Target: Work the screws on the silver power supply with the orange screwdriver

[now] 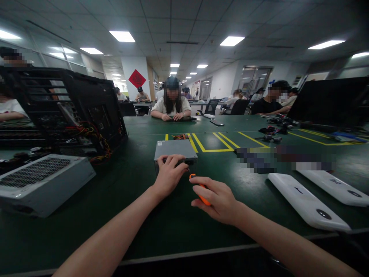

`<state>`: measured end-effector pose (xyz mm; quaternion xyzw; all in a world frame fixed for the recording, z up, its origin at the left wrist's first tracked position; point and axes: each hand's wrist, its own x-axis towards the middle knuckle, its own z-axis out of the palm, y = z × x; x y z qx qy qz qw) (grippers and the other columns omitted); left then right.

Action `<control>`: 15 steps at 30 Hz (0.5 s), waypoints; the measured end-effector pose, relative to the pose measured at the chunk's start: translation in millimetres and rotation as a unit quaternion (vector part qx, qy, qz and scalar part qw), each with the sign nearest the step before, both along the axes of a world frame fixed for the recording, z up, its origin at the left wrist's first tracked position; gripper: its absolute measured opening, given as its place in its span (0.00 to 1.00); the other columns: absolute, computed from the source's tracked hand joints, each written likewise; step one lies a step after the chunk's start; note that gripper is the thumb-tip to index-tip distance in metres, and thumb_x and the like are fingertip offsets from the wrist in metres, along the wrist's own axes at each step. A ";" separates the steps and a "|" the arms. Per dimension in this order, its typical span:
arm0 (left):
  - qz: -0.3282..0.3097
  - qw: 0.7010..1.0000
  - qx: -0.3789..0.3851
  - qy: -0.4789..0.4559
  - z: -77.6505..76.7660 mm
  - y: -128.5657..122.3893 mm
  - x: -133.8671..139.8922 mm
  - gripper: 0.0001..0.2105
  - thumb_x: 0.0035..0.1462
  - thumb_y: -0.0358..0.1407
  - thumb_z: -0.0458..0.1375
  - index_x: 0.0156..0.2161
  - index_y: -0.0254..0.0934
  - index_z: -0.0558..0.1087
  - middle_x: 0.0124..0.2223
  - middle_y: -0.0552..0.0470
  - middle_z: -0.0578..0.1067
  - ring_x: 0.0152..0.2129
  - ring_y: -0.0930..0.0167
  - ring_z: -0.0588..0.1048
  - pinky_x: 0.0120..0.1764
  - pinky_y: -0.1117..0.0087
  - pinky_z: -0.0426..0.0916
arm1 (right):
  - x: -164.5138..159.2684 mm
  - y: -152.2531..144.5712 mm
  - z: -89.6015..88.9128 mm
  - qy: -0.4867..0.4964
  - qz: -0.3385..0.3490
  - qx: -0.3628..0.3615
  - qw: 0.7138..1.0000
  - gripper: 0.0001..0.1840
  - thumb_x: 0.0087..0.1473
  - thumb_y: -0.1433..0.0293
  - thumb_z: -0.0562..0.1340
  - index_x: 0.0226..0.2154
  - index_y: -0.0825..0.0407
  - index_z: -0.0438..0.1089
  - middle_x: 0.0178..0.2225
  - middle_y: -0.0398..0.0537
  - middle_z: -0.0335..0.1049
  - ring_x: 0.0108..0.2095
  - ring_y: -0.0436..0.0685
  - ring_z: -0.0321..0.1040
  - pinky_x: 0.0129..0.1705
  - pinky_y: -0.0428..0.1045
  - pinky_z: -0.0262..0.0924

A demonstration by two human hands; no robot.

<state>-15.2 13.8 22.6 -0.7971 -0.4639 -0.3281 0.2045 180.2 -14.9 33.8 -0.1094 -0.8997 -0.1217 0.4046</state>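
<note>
A grey metal computer power supply unit (pixel 175 148) rests on the green tabletop in front of me. My left hand (pixel 170 173) grips it, with curled fingers over the top near edge and the thumb at the near face. An orange-handled screwdriver (pixel 204 198) is in my right hand (pixel 217 198), tilted up toward that near face beside my left thumb. The dark shaft barely shows, and I cannot tell whether its tip touches a screw. Cables (pixel 180 137) stick out behind the unit.
To the left stand an open black computer case (pixel 72 111) and a second power supply unit (pixel 46 188). Two white devices (pixel 308 200) lie at the right, near a black monitor (pixel 331 102) and loose cables (pixel 271 137). A person (pixel 172 104) sits across the table.
</note>
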 end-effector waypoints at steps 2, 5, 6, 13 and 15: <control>0.002 1.000 -0.001 -0.004 0.8 -0.6 -0.2 0.09 0.59 0.35 0.48 0.38 0.44 0.71 0.49 0.50 0.70 0.46 0.67 0.66 0.46 0.58 0.51 | -0.6 -1.3 1.6 -0.012 0.015 -0.023 1.000 0.14 0.58 0.68 0.50 0.46 0.55 0.57 0.46 0.60 0.63 0.43 0.56 0.66 0.36 0.49 0.65; -0.001 1.000 -0.006 0.003 2.3 -2.1 -0.9 0.09 0.59 0.34 0.48 0.39 0.43 0.71 0.49 0.50 0.70 0.46 0.67 0.66 0.45 0.59 0.52 | -2.8 -0.3 3.1 -0.023 0.020 -0.003 1.000 0.15 0.57 0.70 0.51 0.48 0.55 0.56 0.46 0.60 0.63 0.43 0.56 0.66 0.37 0.50 0.65; -0.002 1.000 -0.008 0.007 2.5 -2.4 -1.1 0.10 0.59 0.34 0.48 0.41 0.43 0.70 0.49 0.49 0.69 0.46 0.67 0.66 0.45 0.59 0.52 | -3.5 0.7 2.9 -0.019 0.019 0.010 1.000 0.13 0.57 0.69 0.53 0.46 0.54 0.57 0.45 0.59 0.65 0.40 0.55 0.67 0.35 0.49 0.65; 0.050 0.998 -0.004 -0.029 -1.0 2.5 0.2 0.19 0.55 0.34 0.51 0.52 0.36 0.62 0.51 0.44 0.67 0.48 0.64 0.64 0.47 0.61 0.54 | -0.9 2.7 -1.2 0.020 0.015 -0.017 1.000 0.13 0.54 0.64 0.56 0.40 0.54 0.58 0.40 0.58 0.68 0.35 0.54 0.69 0.33 0.48 0.65; 0.057 0.998 -0.007 -0.033 -0.8 3.6 1.0 0.17 0.55 0.33 0.50 0.51 0.37 0.64 0.50 0.46 0.68 0.47 0.65 0.64 0.47 0.61 0.54 | 0.3 0.7 0.1 -0.019 0.017 -0.008 1.000 0.14 0.55 0.67 0.55 0.44 0.55 0.58 0.43 0.60 0.66 0.40 0.56 0.68 0.35 0.48 0.65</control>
